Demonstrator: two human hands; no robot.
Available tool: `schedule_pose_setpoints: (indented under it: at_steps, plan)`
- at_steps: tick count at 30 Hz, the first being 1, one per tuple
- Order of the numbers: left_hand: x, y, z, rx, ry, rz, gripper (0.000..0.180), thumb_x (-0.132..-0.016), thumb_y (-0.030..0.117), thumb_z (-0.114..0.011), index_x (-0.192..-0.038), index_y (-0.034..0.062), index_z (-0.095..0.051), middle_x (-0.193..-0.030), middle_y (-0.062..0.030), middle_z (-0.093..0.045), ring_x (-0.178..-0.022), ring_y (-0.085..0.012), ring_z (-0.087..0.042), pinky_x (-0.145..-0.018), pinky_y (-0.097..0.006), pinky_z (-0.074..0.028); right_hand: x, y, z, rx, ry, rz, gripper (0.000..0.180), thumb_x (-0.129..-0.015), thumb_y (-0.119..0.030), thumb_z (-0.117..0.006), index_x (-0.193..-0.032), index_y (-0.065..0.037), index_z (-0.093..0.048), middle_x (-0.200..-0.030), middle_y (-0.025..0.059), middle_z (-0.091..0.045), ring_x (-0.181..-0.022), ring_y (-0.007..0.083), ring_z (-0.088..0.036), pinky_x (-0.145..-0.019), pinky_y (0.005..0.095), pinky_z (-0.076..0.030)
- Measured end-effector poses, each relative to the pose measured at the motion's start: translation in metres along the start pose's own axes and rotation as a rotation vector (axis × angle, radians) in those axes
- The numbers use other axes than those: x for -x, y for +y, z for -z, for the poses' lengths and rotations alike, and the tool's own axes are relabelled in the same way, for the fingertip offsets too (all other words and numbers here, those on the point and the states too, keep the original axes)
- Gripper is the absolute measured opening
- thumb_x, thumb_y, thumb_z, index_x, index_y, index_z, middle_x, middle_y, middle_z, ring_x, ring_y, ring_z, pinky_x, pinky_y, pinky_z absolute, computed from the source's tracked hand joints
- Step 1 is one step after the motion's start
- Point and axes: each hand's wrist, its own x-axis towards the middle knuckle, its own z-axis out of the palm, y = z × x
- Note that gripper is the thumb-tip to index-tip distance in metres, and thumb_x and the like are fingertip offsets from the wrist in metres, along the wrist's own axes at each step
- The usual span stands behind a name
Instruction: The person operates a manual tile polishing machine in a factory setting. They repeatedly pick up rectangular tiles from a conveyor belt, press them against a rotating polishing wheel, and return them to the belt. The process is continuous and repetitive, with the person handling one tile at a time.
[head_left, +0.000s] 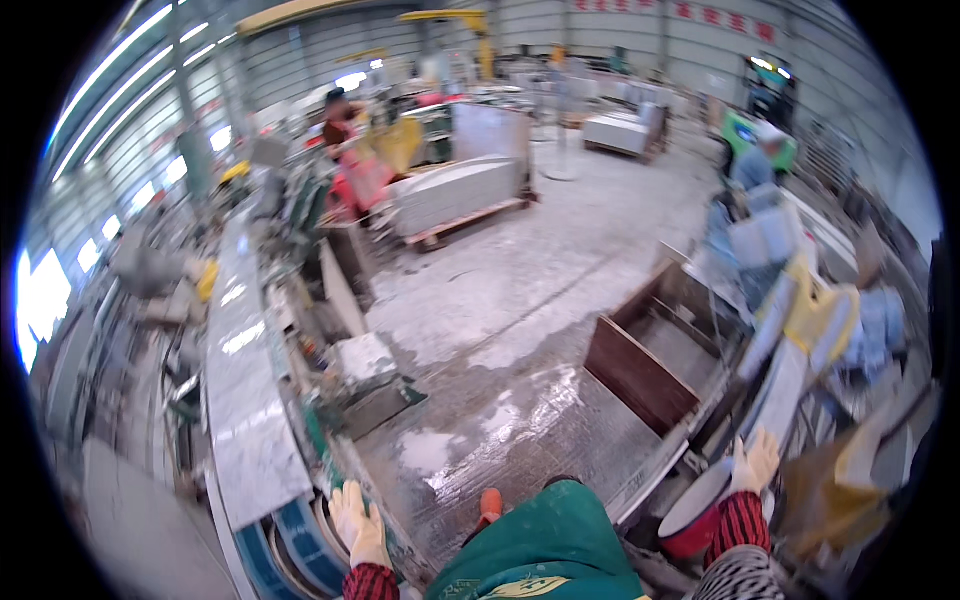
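My left hand [358,522], in a cream glove, lies with fingers stretched along the edge of the left-hand machine. Close beside it are blue curved bands [300,535] at the near end of a long, shiny grey stone strip [245,400]. My right hand [755,463], gloved alike, is raised at the right with its fingers stretched out, and nothing shows in it. Near it sits a round red drum [690,535] with a pale top; whether the hand touches anything there I cannot tell. A green apron [550,550] covers my front.
A brown open-topped box [640,375] stands on the wet floor [480,430] ahead to the right. Stacked pale slabs [460,195] rest on a pallet farther off. One person [342,125] is at the back left, another [765,155] by the right-hand machinery.
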Motion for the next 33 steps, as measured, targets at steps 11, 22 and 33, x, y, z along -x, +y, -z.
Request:
schedule_pose_setpoints:
  at_steps: [11,22,33]
  plan:
    - [-0.002,-0.01,0.001,-0.086,0.064,-0.127,0.06,-0.083,0.014,-0.078,-0.14,0.0054,-0.061,-0.145,-0.0146,-0.063,-0.141,-0.041,-0.051,-0.123,-0.053,-0.036,-0.013,0.03,-0.027,-0.185,-0.07,-0.024,0.06,-0.096,-0.031,-0.075,-0.142,0.005,-0.06,-0.151,0.0279,-0.053,-0.143,0.043,-0.048,-0.121,0.0464,-0.037]
    - [-0.002,-0.012,0.006,-0.045,0.073,-0.091,0.057,-0.084,0.011,-0.078,-0.139,0.0059,-0.065,-0.145,-0.0152,-0.065,-0.141,-0.0403,-0.053,-0.124,-0.052,-0.035,0.061,-0.021,0.059,-0.15,-0.324,-0.235,0.099,-0.087,-0.04,-0.082,-0.167,-0.009,-0.031,-0.164,0.0246,-0.037,-0.151,0.0442,-0.038,-0.123,0.0493,-0.035]
    - [0.003,-0.049,-0.064,1.165,0.064,0.399,0.039,-0.095,0.011,-0.073,-0.133,0.0025,-0.069,-0.139,-0.0114,-0.066,-0.134,-0.0273,-0.059,-0.115,-0.039,-0.046,0.0,0.05,-0.024,-0.858,-0.207,-0.22,0.091,-0.075,-0.008,-0.075,-0.16,-0.001,-0.042,-0.147,0.0202,-0.057,-0.128,0.0356,-0.058,-0.111,0.0438,-0.045]
